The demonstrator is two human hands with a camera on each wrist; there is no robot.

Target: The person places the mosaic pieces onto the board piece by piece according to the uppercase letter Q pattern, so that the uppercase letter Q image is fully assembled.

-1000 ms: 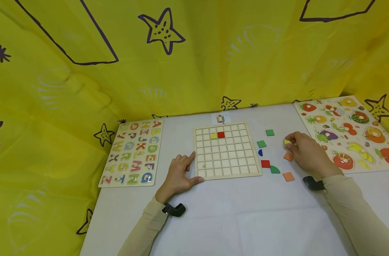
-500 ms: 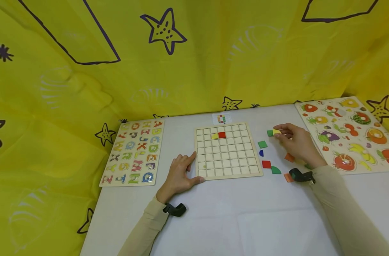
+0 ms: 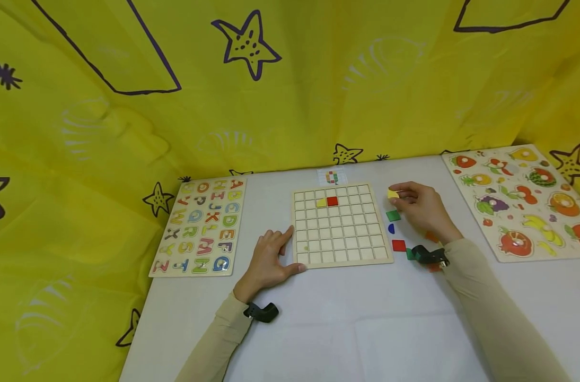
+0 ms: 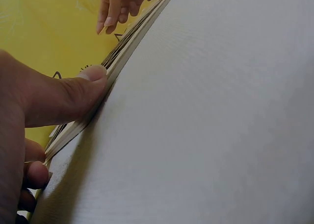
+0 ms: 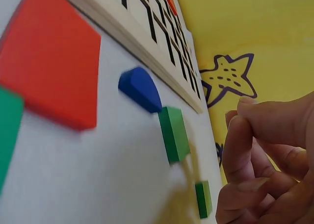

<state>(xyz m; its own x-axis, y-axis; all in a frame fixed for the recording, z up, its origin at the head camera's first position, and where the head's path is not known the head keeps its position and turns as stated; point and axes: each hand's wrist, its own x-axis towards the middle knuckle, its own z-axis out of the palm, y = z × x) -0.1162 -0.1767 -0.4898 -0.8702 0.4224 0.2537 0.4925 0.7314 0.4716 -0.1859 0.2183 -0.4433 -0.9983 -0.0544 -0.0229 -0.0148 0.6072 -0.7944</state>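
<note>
My right hand point(image 3: 421, 207) pinches a small yellow tile point(image 3: 393, 194) between thumb and fingertips, just right of the wooden grid board point(image 3: 335, 233). In the right wrist view the fingers of that hand point(image 5: 274, 145) hide the tile. My left hand point(image 3: 268, 260) touches the board's lower left corner, its thumb at the front edge and index finger along the left side. A yellow tile point(image 3: 322, 202) and a red square tile point(image 3: 332, 201) lie side by side in the grid. Beside the board lie a green square point(image 3: 393, 216), a blue half-circle point(image 5: 140, 89) and a red square point(image 3: 398, 245).
Behind the board lies a small pattern card point(image 3: 332, 176). An alphabet puzzle point(image 3: 196, 228) is at the left, a fruit puzzle point(image 3: 524, 212) at the right. An orange tile point(image 3: 432, 236) shows partly from under my right hand. A yellow curtain point(image 3: 290, 106) hangs behind the table.
My right hand has carried the yellow tile leftward, from beside the orange tiles, past the far green square, toward the board. My left hand has kept its place at the corner.
</note>
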